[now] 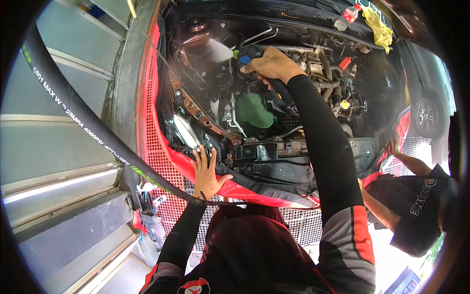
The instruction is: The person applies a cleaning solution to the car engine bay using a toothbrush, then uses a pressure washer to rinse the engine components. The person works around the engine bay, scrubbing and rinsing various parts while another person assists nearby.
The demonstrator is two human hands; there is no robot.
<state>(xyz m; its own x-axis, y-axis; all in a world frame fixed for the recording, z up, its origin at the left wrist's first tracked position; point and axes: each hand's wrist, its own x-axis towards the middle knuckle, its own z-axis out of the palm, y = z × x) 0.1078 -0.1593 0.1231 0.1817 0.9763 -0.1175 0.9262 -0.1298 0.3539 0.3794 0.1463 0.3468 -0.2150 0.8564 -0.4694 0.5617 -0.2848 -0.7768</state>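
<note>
My right hand (273, 66) grips a black and blue spray gun (251, 55) above a car's open engine bay. From its nozzle a white fan of spray (219, 50) shoots left onto the dark inner wing. Fingers spread, my left hand (206, 174) rests on the car's front edge, beside a headlight (185, 128). A red cover sheet (253, 194) runs along that edge, partly under the hand. Below the gun lies a green patch (257, 110), its material unclear. The engine (312, 70) is partly hidden by my right forearm; a yellow cap (344, 104) shows beyond it.
A thick black hose (84, 115) bearing writing arcs across the left side. A bottle with a red cap (349, 15) and a yellow cloth (377, 27) lie by the windscreen. At right, a co-worker (407, 205) bends close, one hand (394, 146) at the cover. Grating (301, 224) forms the floor.
</note>
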